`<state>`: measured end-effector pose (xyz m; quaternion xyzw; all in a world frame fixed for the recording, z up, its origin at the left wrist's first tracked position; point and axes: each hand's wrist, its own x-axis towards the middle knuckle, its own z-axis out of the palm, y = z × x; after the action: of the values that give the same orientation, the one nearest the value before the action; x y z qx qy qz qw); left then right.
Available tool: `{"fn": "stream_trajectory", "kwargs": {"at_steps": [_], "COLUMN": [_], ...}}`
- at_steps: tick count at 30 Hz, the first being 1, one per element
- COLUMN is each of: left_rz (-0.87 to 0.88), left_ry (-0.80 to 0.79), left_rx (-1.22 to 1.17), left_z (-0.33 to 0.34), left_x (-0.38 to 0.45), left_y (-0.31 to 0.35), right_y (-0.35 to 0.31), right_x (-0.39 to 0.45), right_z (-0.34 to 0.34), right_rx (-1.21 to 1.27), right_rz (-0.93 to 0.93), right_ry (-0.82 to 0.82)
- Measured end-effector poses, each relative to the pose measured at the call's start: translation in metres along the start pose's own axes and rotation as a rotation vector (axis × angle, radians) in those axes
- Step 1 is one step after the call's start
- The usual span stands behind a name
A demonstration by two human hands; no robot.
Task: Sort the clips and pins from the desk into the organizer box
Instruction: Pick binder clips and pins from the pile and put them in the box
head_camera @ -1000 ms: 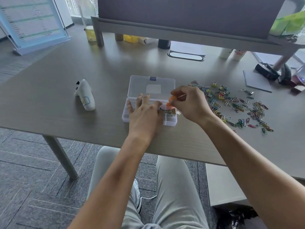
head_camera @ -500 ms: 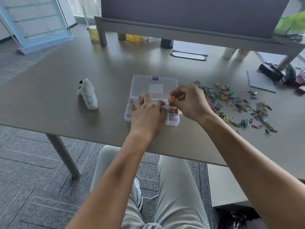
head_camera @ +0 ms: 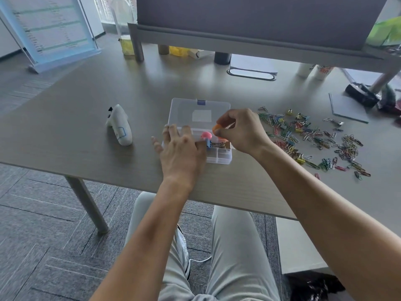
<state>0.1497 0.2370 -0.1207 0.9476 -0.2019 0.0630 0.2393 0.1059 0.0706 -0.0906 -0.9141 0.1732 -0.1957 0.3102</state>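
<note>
A clear plastic organizer box (head_camera: 219,158) lies on the desk with its lid (head_camera: 186,111) folded open away from me. My left hand (head_camera: 181,152) rests flat on the box's left half, fingers spread. My right hand (head_camera: 240,131) hovers over the box's right side and pinches an orange pin (head_camera: 217,127) between thumb and fingers. A pink pin (head_camera: 206,135) and binder clips (head_camera: 217,145) lie in the compartments. A wide scatter of coloured paper clips (head_camera: 314,140) covers the desk to the right.
A white handheld controller (head_camera: 120,124) lies left of the box. A grey pad (head_camera: 347,109) and dark objects (head_camera: 362,93) sit at the far right. A raised grey shelf (head_camera: 238,33) spans the back, with cups (head_camera: 221,57) and a cable slot (head_camera: 251,74) beneath.
My right hand has lifted a little with the orange pin; the pink pin now shows in the box. My left hand stays on the box.
</note>
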Motion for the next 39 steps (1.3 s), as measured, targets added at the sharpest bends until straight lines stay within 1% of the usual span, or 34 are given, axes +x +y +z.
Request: {"fn": "stream_trajectory", "kwargs": {"at_steps": [6, 10, 17, 19, 23, 26, 28, 36, 39], "left_rz": [0.024, 0.028, 0.033, 0.055, 0.157, 0.201, 0.209, 0.168, 0.155], "left_ry": [0.008, -0.001, -0.012, -0.035, -0.113, -0.176, -0.192, -0.157, -0.108], "left_rx": [0.001, -0.004, -0.003, 0.024, 0.07, 0.093, 0.114, 0.111, 0.066], "left_z": [0.002, 0.003, 0.001, -0.001, -0.003, -0.002, -0.002, -0.006, -0.006], "left_x": [-0.003, -0.002, -0.004, -0.005, -0.005, -0.004, -0.003, -0.005, -0.008], "left_y": [-0.004, -0.006, -0.007, -0.006, -0.001, 0.001, 0.001, 0.005, 0.002], "right_y": [0.006, 0.003, -0.003, -0.002, -0.003, -0.001, 0.002, 0.006, 0.007], "right_x": [-0.002, 0.0, 0.004, 0.004, 0.008, 0.006, 0.002, -0.001, -0.005], "right_z": [0.01, 0.011, 0.009, 0.009, 0.008, 0.007, 0.007, 0.006, 0.006], "right_rx": [-0.06, -0.073, -0.149, -0.161, -0.223, -0.225, -0.215, -0.201, -0.096], "right_rz": [-0.021, -0.002, 0.068, 0.081, 0.106, 0.096, 0.074, 0.028, 0.04], "right_ry": [-0.015, -0.015, 0.04, 0.027, -0.023, -0.023, -0.016, -0.002, 0.051]}}
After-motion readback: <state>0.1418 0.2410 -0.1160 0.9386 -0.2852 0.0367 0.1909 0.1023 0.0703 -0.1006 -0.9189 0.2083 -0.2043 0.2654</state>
